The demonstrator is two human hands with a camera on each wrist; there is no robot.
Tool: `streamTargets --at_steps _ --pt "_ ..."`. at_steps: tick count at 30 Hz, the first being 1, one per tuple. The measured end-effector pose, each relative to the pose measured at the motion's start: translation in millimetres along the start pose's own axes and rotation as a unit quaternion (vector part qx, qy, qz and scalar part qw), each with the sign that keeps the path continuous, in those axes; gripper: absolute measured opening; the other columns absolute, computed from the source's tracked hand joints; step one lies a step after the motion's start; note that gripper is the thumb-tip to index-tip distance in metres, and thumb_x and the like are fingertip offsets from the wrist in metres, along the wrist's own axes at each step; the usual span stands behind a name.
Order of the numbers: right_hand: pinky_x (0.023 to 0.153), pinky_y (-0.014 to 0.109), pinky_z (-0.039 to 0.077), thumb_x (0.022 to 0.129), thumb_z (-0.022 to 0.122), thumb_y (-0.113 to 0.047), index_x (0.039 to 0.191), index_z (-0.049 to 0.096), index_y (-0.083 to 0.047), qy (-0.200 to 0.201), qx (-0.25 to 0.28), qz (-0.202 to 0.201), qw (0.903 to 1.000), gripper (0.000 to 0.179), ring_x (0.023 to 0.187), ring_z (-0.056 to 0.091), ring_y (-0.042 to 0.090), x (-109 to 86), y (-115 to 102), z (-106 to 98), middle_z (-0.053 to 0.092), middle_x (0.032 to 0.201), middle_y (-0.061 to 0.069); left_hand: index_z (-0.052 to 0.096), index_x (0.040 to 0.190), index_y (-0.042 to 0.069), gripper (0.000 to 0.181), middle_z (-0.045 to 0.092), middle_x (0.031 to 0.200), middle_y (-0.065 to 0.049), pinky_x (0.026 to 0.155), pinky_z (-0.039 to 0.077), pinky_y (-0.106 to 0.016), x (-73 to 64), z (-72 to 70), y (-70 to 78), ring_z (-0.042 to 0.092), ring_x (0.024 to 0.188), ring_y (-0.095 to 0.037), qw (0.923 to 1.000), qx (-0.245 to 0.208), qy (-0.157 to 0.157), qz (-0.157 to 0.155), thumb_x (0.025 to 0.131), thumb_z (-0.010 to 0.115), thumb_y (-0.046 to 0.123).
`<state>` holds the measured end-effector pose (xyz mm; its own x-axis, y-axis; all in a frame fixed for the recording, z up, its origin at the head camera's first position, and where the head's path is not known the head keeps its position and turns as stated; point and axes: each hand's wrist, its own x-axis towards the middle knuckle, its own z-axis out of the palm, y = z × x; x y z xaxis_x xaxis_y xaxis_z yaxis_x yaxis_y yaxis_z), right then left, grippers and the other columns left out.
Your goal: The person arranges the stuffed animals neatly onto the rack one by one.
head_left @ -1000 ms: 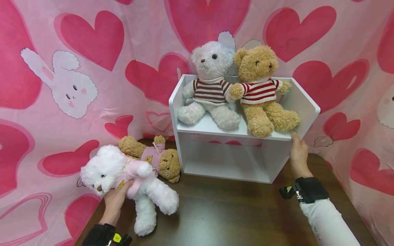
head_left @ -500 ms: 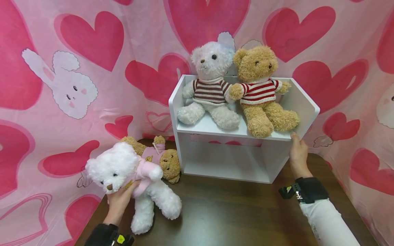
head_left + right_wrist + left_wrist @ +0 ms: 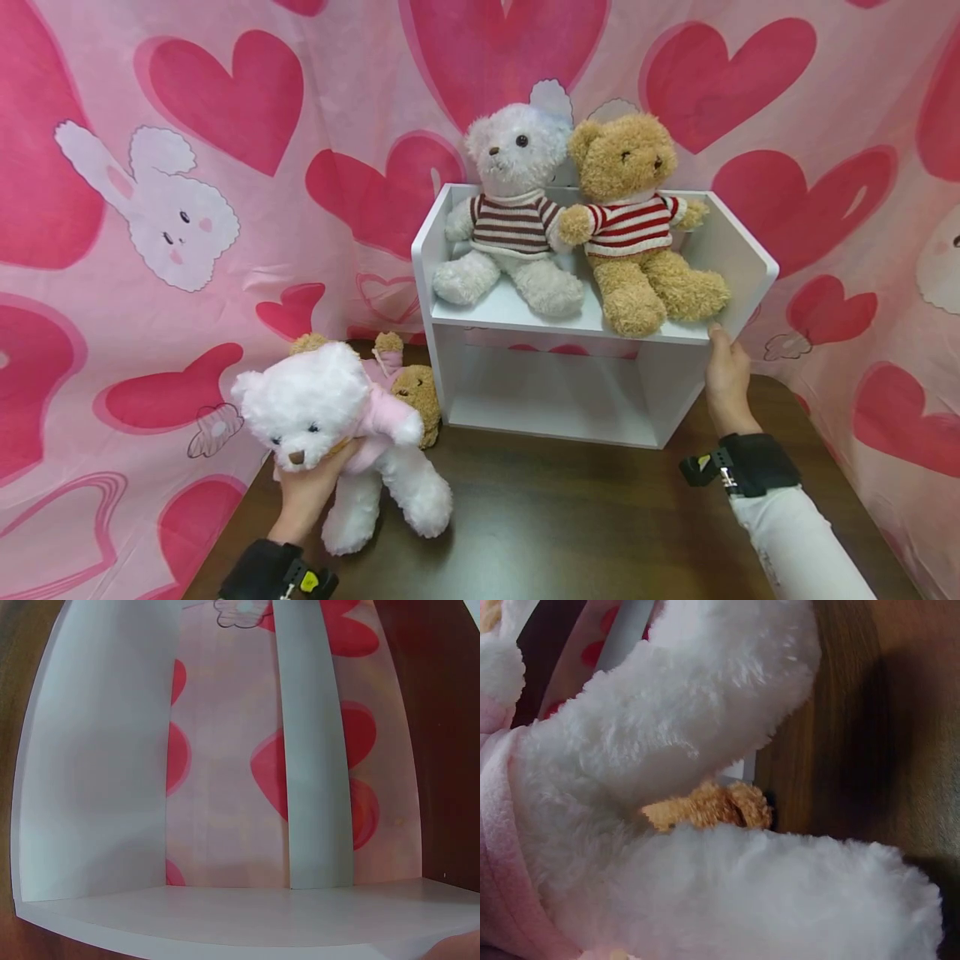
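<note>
While your left hand (image 3: 307, 492) cups the white bear (image 3: 341, 437) from below, its fingers curl up under the chin and chest, clamped on the plush, so the head sits propped and the face looks out toward you. That grip carries the upper body; the legs hang down and the feet seem to touch the table (image 3: 570, 525), so the bear is half lifted, tilted, just left of the shelf (image 3: 738, 250). Your left wrist view is filled with its white fur (image 3: 705, 750) and pink top, with a tuft of the tan bear showing between the limbs.

Your right hand (image 3: 726, 379) stands against the shelf's right front edge, fingers straight and together, tips at the lip of the upper board. Nothing is gripped; the flat touch reads as a steadying hold on a light white unit. Your right wrist view looks into the lower bay (image 3: 225, 900), where only the white boards and the heart cloth behind show.

Behind the white bear, a tan bear (image 3: 408, 396) in a pink top lies on its side on the table, close to the shelf's left wall. On the upper board 2 bears sit upright, side by side and touching: a grey one (image 3: 510, 208) on the left and a brown one (image 3: 637, 225) on the right, both in striped jumpers, backs to the heart curtain (image 3: 187, 208).
</note>
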<state>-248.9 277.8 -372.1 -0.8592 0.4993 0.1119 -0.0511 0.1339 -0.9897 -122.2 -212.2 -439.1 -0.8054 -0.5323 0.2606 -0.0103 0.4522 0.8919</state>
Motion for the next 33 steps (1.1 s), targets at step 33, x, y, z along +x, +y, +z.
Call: streamTargets --at_steps 33 --pt "0.109 0.029 0.014 0.094 0.034 -0.042 0.141 0.033 -0.007 -0.001 -0.016 0.026 0.9995 0.058 0.131 0.024 0.014 -1.7 2.7 -1.3 0.029 0.145 0.008 0.035 0.117 0.000 0.062 0.043 0.106 -0.012 0.084 0.035 -0.028 -19.0 42.6 58.4 0.039 0.103 -0.010 0.9518 -0.046 -0.056 0.298 0.077 0.073 0.028"
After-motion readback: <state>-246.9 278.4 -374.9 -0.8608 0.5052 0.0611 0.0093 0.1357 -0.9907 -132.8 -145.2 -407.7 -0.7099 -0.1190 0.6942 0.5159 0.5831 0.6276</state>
